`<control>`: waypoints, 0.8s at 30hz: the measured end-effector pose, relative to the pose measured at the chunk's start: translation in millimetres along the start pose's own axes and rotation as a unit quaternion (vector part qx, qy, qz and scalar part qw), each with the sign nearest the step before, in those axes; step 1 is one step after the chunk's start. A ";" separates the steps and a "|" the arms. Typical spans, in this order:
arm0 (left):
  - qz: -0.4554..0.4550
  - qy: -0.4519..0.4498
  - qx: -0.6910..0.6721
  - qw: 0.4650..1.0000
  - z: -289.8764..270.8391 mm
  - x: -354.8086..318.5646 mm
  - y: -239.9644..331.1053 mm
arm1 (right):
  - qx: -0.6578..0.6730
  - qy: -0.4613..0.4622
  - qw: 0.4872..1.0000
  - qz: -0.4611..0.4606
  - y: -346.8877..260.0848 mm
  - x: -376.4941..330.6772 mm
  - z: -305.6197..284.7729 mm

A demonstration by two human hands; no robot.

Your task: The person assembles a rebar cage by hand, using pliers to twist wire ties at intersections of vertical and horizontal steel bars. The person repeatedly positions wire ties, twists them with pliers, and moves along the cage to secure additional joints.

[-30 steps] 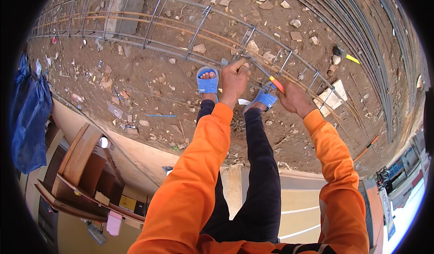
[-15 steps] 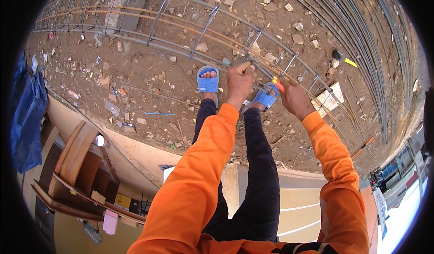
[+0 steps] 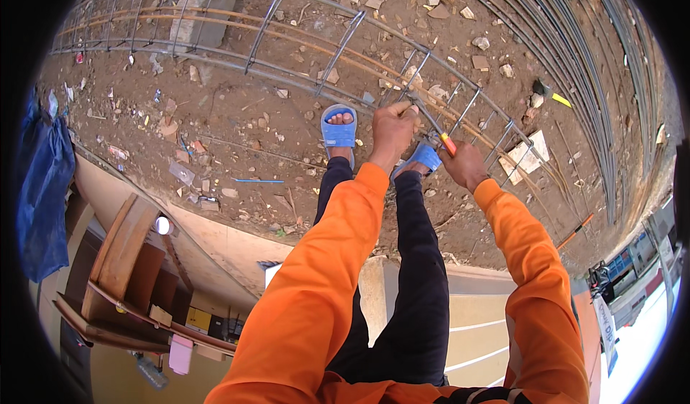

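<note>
The rebar cage (image 3: 302, 44) lies on the dirt (image 3: 237, 116) just beyond the blue sandals (image 3: 339, 125), running left and right past them. It looks stiff, heavy and rough with rust (no give in those bars), best gripped at a crossing of bar and stirrup. The left hand (image 3: 392, 125) is clenched around a bar there. The right hand (image 3: 466, 165), just right of the cage's near edge, grips a tool with an orange handle (image 3: 448, 144). Its working tip is too small to make out, and any tie wire is hidden behind the left fist.
</note>
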State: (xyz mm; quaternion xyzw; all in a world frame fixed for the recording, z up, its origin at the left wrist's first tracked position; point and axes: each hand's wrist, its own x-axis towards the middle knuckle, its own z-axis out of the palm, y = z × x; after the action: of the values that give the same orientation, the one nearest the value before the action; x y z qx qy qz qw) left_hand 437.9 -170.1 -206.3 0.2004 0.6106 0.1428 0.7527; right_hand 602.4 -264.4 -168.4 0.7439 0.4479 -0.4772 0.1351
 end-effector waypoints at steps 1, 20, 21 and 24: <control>-0.004 -0.004 0.002 1.000 -1.9 0.5 1.8 | 0.009 -0.006 1.000 0.009 -3.2 -0.6 1.7; 0.498 -0.124 0.719 0.469 -31.6 42.2 109.3 | 0.474 0.096 0.875 0.029 -14.8 -24.1 34.9; 0.505 -0.115 0.728 0.448 -35.3 40.5 105.5 | 0.454 0.120 0.882 0.049 -31.5 -17.1 17.2; 0.219 -0.147 0.804 0.533 -24.0 17.1 88.1 | 0.320 0.212 0.916 0.116 -27.7 3.8 8.2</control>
State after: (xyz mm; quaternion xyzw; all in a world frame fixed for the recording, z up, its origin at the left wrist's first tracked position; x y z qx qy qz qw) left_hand 420.7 -81.7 -183.3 0.8667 0.2855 -0.2793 0.2989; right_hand 576.1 -251.9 -169.5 0.8780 0.2000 -0.4068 -0.1538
